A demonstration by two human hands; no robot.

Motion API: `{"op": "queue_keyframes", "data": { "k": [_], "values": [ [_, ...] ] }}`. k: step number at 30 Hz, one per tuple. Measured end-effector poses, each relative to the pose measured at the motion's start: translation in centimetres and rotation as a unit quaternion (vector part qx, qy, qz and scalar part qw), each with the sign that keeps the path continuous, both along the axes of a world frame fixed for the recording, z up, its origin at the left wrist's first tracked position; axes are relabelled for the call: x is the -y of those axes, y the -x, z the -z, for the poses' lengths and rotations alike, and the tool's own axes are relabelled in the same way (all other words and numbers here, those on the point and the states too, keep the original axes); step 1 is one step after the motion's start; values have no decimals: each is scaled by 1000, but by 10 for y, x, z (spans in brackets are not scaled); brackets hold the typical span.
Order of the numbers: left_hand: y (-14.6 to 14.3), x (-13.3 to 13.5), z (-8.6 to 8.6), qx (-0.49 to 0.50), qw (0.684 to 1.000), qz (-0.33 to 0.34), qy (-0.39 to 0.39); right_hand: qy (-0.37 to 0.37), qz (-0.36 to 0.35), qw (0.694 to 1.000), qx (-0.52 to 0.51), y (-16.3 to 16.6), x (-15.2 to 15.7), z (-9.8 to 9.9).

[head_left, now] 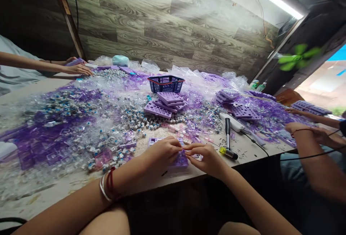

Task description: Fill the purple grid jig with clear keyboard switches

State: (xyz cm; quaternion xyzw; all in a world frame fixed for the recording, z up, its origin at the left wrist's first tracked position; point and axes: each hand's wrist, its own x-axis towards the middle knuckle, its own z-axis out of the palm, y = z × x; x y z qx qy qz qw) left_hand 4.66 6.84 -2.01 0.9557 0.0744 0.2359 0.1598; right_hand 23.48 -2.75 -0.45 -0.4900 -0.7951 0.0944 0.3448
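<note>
My left hand point(163, 153) and my right hand point(205, 158) meet over a purple plastic tray point(180, 161) that lies near the table's front edge. Both hands have their fingers curled, with the fingertips pinched together above the tray. What they pinch is too small to make out. Red and silver bangles circle my left wrist. Small white and blue switch parts point(136, 123) lie scattered just beyond my hands.
A hammer point(227, 137) lies right of my hands. Stacked purple trays point(166, 104) and a dark blue basket point(165, 83) stand mid-table. Clear purple pieces point(51, 127) heap at left. Other people's hands work at far left point(78, 69) and right point(305, 128).
</note>
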Motion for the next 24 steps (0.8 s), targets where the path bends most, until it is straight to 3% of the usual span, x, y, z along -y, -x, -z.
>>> {"op": "queue_keyframes", "data": {
  "k": [24],
  "values": [
    [0, 9, -12, -72, 997, -26, -6, -27, 36, 999, 3, 12, -1, 4]
  ]
}}
